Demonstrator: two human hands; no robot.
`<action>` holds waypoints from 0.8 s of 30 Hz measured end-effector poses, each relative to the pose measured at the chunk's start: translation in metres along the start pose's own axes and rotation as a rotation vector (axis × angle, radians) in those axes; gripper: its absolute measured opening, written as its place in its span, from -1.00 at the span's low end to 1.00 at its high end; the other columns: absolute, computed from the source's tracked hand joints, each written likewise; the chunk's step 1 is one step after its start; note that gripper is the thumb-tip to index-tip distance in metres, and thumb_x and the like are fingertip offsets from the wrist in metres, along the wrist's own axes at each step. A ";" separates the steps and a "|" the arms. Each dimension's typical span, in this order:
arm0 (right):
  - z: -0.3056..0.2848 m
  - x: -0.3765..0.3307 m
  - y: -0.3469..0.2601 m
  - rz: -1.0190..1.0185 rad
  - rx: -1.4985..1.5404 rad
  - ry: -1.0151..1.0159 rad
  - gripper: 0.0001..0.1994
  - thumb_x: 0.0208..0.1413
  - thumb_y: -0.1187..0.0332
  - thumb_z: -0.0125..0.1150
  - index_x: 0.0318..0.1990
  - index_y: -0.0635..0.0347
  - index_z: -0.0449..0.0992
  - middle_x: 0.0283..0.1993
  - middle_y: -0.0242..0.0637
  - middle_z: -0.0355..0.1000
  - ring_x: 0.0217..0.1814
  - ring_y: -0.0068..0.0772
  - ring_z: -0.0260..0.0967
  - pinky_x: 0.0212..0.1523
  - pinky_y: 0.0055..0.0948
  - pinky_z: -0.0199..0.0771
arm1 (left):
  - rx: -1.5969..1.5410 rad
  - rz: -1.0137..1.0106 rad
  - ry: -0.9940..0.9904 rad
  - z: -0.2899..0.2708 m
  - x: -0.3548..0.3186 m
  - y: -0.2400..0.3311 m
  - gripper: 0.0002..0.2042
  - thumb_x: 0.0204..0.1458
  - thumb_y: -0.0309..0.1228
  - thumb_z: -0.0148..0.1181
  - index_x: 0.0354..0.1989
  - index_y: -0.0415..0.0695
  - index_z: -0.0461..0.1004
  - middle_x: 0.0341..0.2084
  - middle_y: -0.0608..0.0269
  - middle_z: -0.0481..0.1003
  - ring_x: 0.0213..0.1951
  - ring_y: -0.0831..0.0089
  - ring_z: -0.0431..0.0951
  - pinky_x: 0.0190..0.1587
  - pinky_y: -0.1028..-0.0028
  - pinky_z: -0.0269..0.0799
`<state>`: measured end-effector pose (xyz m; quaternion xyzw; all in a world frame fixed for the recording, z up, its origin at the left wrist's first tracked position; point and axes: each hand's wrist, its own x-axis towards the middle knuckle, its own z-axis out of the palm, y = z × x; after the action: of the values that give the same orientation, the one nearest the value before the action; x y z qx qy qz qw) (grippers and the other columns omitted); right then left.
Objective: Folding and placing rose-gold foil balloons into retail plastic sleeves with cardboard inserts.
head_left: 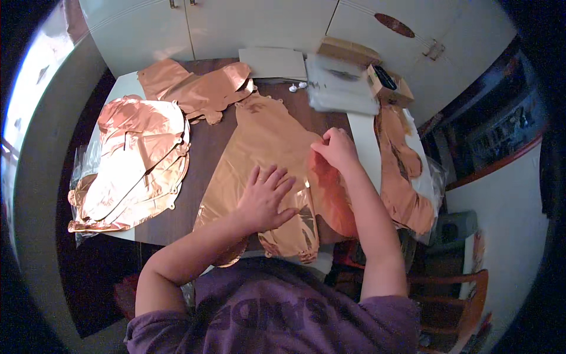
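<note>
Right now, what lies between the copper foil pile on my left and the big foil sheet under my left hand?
In the head view, a strip of brown tabletop lies between the foil pile and the foil sheet.

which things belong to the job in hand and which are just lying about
Likely in the job: flat coppery foil piece, left hand on it, right hand at its edge; shiny coppery foil stack.

Probably lying about: open brown cardboard box; brown wooden chair.
</note>
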<state>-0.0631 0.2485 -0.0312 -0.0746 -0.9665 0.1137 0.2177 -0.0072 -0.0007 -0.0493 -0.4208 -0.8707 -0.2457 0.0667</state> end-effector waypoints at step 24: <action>-0.012 -0.015 -0.057 -0.001 1.064 -0.533 -0.83 0.14 0.46 0.19 -0.12 0.25 0.50 -0.24 -0.25 0.54 -0.15 -0.50 0.50 -0.12 -0.50 0.51 | 0.049 0.027 0.052 0.006 -0.002 -0.001 -0.34 -0.06 0.08 0.21 0.16 -0.06 0.33 0.17 0.00 0.26 0.24 -0.07 0.18 0.25 -0.21 -0.02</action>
<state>-0.0491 0.1933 -0.0123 0.0765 -0.7980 0.5973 -0.0247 -0.0062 -0.0003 -0.0556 -0.4244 -0.8686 -0.2342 0.1029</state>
